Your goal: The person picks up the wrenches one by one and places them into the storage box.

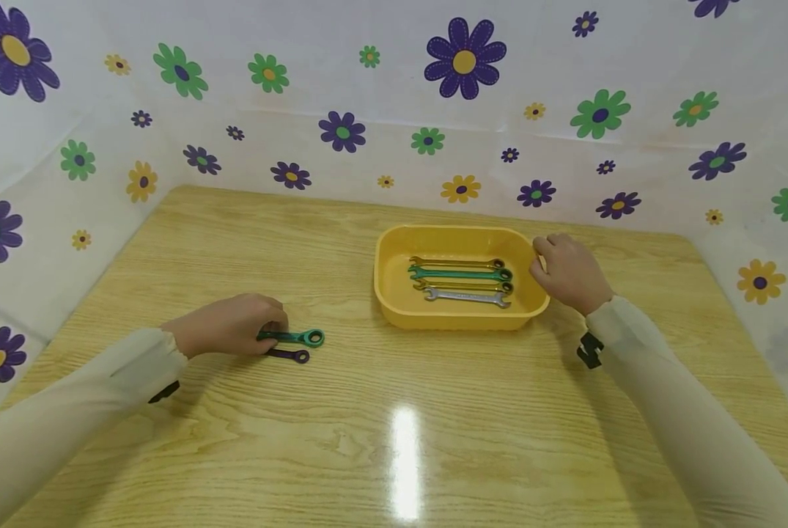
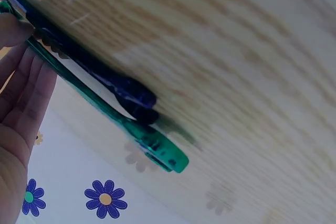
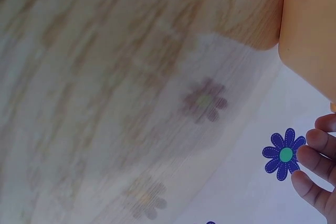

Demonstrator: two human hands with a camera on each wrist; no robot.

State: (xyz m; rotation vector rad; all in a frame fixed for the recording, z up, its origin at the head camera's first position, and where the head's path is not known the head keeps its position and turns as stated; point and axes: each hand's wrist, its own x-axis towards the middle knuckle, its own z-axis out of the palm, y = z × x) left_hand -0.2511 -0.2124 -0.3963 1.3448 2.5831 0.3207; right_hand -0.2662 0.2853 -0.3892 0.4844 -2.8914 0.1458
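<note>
Thumb and fingers of my left hand [image 1: 232,326] pinch a green ratchet wrench [image 1: 311,338] by its shaft, at the left of the table. A smaller dark purple wrench [image 1: 300,356] lies just in front of it, partly hidden by the hand. The left wrist view shows the green wrench's ring end [image 2: 165,150] beside the purple wrench [image 2: 100,69]. My right hand [image 1: 570,273] grips the right rim of a yellow plastic basin [image 1: 456,321]; in the right wrist view its curled fingers [image 3: 317,163] are close to the basin's outer wall [image 3: 310,30].
Inside the basin several wrenches lie side by side: gold ones, a green one [image 1: 459,274] and a silver one [image 1: 466,296]. The wooden table [image 1: 301,455] meets a white flowered cloth [image 1: 394,95] at the back and sides.
</note>
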